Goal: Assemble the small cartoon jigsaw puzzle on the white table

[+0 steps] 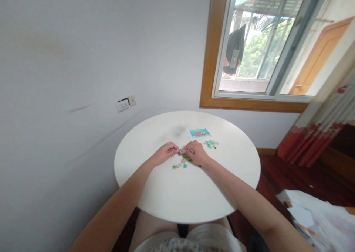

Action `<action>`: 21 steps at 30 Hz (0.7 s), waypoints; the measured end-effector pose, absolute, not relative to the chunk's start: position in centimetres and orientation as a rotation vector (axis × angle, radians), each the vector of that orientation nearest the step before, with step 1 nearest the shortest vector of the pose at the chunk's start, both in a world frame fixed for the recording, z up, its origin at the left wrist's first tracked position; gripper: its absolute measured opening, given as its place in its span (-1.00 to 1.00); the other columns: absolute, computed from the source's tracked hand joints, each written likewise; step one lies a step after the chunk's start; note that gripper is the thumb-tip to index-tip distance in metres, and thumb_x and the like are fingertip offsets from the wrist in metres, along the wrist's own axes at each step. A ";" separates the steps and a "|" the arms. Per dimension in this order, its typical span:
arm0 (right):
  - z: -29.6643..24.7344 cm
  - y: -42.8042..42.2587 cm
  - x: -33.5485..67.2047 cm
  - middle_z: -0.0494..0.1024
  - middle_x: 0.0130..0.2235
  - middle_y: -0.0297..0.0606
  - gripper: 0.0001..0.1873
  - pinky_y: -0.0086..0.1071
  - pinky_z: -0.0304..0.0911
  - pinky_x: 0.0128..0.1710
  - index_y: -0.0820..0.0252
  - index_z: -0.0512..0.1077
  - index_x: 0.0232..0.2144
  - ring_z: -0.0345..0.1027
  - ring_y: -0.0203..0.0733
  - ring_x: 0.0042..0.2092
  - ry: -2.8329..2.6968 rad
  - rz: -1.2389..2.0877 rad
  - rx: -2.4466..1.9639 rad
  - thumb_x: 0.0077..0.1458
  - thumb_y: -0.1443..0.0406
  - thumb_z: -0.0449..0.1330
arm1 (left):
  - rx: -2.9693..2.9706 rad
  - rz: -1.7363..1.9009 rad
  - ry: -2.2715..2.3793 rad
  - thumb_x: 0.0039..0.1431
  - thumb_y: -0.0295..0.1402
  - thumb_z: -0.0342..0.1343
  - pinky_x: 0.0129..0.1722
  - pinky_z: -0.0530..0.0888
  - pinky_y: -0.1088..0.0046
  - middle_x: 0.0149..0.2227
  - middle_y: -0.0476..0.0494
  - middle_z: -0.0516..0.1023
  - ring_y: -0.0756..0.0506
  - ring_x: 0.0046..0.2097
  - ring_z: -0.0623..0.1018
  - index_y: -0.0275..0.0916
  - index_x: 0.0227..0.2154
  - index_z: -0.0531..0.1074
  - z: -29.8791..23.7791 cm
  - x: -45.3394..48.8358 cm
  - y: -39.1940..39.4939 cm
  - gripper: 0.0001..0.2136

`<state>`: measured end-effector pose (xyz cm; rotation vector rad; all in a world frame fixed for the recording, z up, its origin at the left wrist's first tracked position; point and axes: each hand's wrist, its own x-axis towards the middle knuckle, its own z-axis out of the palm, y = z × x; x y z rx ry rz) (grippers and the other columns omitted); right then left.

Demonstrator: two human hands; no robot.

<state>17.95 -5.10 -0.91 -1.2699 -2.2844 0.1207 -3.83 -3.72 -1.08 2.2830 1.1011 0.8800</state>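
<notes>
Both my hands meet near the middle of a round white table [155, 193]. My left hand [165, 152] has its fingers curled, pinching a small jigsaw piece at its fingertips. My right hand [196, 151] is closed too, its fingertips pressed on a small joined cluster of colourful puzzle pieces [185, 157]. A few loose pieces [180, 166] lie just in front of my hands. Another little group of greenish pieces [211, 143] rests to the right. A small picture card [198, 133] with a blue cartoon print lies beyond it.
The table stands against a white wall with a socket [122, 104]. A wood-framed window [249, 60] is at the upper right, a red-patterned curtain [318, 133] beside it. Dark wooden floor and white plastic bags [313, 211] lie to the right.
</notes>
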 end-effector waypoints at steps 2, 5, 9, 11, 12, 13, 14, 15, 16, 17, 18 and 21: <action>-0.7 -4.5 19.1 0.54 -0.16 -0.29 -0.76 -0.32 0.07 -0.10 0.06 0.54 -0.25 0.27 -0.16 -0.05 -2.226 0.080 -1.379 0.24 0.22 0.07 | 2.280 0.914 1.145 0.20 -0.17 0.00 -0.19 0.40 0.40 -0.26 -0.13 0.46 -0.09 -0.22 0.45 -0.24 -0.26 0.52 -1.2 -4.1 -3.4 -0.71; -0.4 -3.7 21.9 0.50 -0.09 -0.22 -0.74 -0.25 0.07 -0.08 0.07 0.54 -0.23 0.22 -0.07 0.01 -2.125 0.015 -1.549 0.23 0.22 0.04 | 2.263 0.978 1.252 0.21 -0.20 -0.04 -0.17 0.39 0.35 -0.27 -0.15 0.44 -0.11 -0.23 0.44 -0.27 -0.22 0.52 -1.6 -4.8 -2.9 -0.69; -0.4 -2.8 25.7 0.48 -0.08 -0.11 -0.73 -0.16 0.06 -0.08 0.08 0.57 -0.25 0.19 0.04 0.00 -2.030 -0.066 -1.766 0.19 0.21 0.07 | 2.256 1.010 1.343 0.18 -0.22 -0.02 -0.15 0.39 0.32 -0.29 -0.14 0.42 -0.12 -0.24 0.43 -0.27 -0.25 0.52 -1.8 -5.6 -2.4 -0.72; -0.5 -2.6 26.9 0.48 -0.10 -0.06 -0.71 -0.13 0.05 -0.09 0.10 0.58 -0.27 0.20 0.07 -0.01 -2.008 -0.093 -1.842 0.17 0.22 0.06 | 2.262 1.002 1.353 0.18 -0.23 -0.02 -0.15 0.38 0.31 -0.29 -0.15 0.43 -0.12 -0.24 0.43 -0.27 -0.25 0.52 -1.7 -5.8 -2.4 -0.72; -0.6 -2.5 27.2 0.48 -0.12 -0.04 -0.71 -0.11 0.05 -0.09 0.11 0.59 -0.28 0.20 0.08 -0.02 -2.000 -0.107 -1.872 0.17 0.24 0.05 | 2.266 0.994 1.353 0.18 -0.24 -0.02 -0.15 0.39 0.31 -0.29 -0.15 0.43 -0.12 -0.25 0.44 -0.28 -0.25 0.52 -1.7 -5.8 -2.5 -0.72; -0.7 -2.4 27.4 0.48 -0.13 -0.02 -0.70 -0.11 0.04 -0.10 0.12 0.59 -0.29 0.20 0.09 -0.02 -1.993 -0.121 -1.896 0.16 0.25 0.05 | 2.271 0.984 1.349 0.18 -0.23 -0.02 -0.15 0.39 0.32 -0.29 -0.15 0.43 -0.12 -0.25 0.44 -0.27 -0.25 0.52 -1.6 -5.8 -2.6 -0.72; -0.7 -2.4 27.5 0.48 -0.14 0.00 -0.69 -0.10 0.04 -0.10 0.13 0.60 -0.29 0.20 0.10 -0.02 -1.988 -0.136 -1.916 0.16 0.26 0.04 | 2.276 0.973 1.343 0.18 -0.23 -0.02 -0.15 0.39 0.32 -0.29 -0.15 0.43 -0.12 -0.25 0.44 -0.27 -0.25 0.53 -1.5 -5.8 -2.7 -0.72; -0.8 -2.3 27.5 0.48 -0.14 0.02 -0.69 -0.10 0.04 -0.11 0.14 0.60 -0.29 0.20 0.11 -0.02 -1.985 -0.150 -1.931 0.16 0.26 0.04 | 2.280 0.960 1.336 0.18 -0.23 -0.02 -0.16 0.40 0.33 -0.28 -0.15 0.44 -0.11 -0.25 0.45 -0.27 -0.26 0.53 -1.4 -5.7 -2.8 -0.72; -0.9 -2.3 27.5 0.48 -0.14 0.03 -0.68 -0.10 0.03 -0.11 0.14 0.60 -0.29 0.20 0.11 -0.02 -1.983 -0.163 -1.943 0.15 0.26 0.03 | 2.284 0.948 1.329 0.18 -0.22 -0.01 -0.16 0.40 0.33 -0.28 -0.15 0.44 -0.11 -0.25 0.45 -0.26 -0.26 0.53 -1.4 -5.7 -2.9 -0.72; -0.9 -2.3 27.4 0.48 -0.14 0.03 -0.68 -0.10 0.03 -0.11 0.15 0.60 -0.30 0.20 0.11 -0.02 -1.983 -0.175 -1.952 0.15 0.26 0.03 | 2.287 0.936 1.323 0.18 -0.22 -0.01 -0.17 0.40 0.34 -0.28 -0.16 0.45 -0.11 -0.25 0.45 -0.26 -0.27 0.53 -1.4 -5.7 -2.9 -0.72; -1.0 -2.2 27.4 0.48 -0.14 0.03 -0.68 -0.10 0.03 -0.11 0.15 0.60 -0.30 0.19 0.11 -0.02 -1.982 -0.186 -1.959 0.15 0.26 0.03 | 2.289 0.926 1.317 0.17 -0.22 -0.01 -0.17 0.41 0.34 -0.28 -0.16 0.45 -0.11 -0.25 0.45 -0.26 -0.27 0.53 -1.3 -5.7 -2.9 -0.72; -1.1 -2.3 27.3 0.48 -0.16 0.03 -0.68 -0.10 0.02 -0.11 0.16 0.59 -0.32 0.19 0.11 -0.03 -1.977 -0.215 -1.972 0.16 0.23 0.04 | 2.291 0.898 1.304 0.16 -0.20 0.01 -0.17 0.42 0.34 -0.27 -0.17 0.45 -0.12 -0.25 0.47 -0.26 -0.28 0.54 -1.4 -5.7 -3.0 -0.72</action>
